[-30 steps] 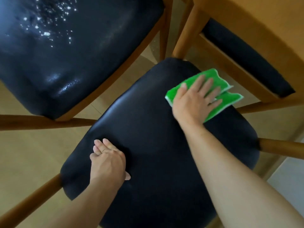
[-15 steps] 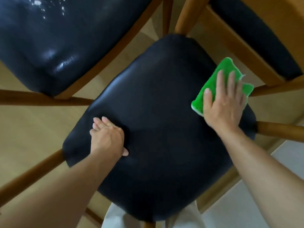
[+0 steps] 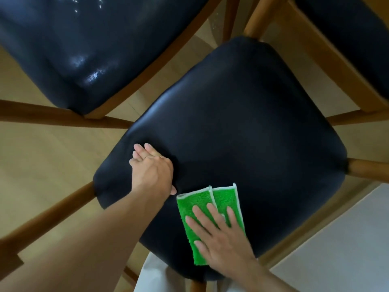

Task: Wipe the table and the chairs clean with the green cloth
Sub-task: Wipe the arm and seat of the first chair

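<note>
The green cloth [image 3: 207,220] is pinned flat under the right hand [image 3: 221,234], fingers straight, at the seat's [image 3: 242,123] lower edge, long axis pointing up-frame. Unwiped seat is probably up-frame; the left hand [image 3: 152,171] is braced flat alongside.

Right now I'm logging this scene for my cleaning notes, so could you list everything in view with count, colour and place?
green cloth: one, bright green with pale edging, folded, flat on the near part of the middle seat
chair seats: three, black and glossy; middle seat in the centre, second seat upper left with white specks, third seat upper right
chair frames: brown wood, around the seats
floor: tan wood, left; pale area lower right
left hand: rests on the middle seat's left side
right hand: fingers spread, presses the cloth down
</note>
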Action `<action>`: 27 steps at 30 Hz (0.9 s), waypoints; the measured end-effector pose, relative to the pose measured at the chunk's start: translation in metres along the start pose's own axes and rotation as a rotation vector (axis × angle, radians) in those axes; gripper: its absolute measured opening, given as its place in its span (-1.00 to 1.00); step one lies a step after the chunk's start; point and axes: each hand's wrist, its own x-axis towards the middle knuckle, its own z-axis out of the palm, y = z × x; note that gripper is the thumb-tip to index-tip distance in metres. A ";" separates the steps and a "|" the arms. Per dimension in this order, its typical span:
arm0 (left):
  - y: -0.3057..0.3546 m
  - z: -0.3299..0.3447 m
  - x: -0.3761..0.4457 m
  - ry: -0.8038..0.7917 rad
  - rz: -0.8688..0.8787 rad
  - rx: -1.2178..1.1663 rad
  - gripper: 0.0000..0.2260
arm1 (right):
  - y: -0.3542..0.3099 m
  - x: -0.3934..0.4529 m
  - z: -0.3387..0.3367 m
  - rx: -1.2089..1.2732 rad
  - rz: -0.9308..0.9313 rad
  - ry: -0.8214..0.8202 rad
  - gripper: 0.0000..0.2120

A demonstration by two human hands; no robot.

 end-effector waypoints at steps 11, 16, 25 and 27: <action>-0.001 -0.003 -0.001 0.025 0.040 -0.017 0.19 | 0.094 0.162 -0.103 0.129 0.648 0.359 -0.42; -0.008 -0.001 -0.004 0.076 0.117 -0.019 0.15 | 0.020 0.116 -0.056 0.096 0.582 0.290 -0.40; -0.036 -0.004 -0.017 0.104 0.206 -0.114 0.13 | -0.033 -0.009 0.003 0.273 0.937 -0.017 -0.36; -0.045 -0.004 -0.017 0.121 0.232 -0.133 0.05 | 0.009 -0.005 -0.009 0.363 1.188 0.124 -0.31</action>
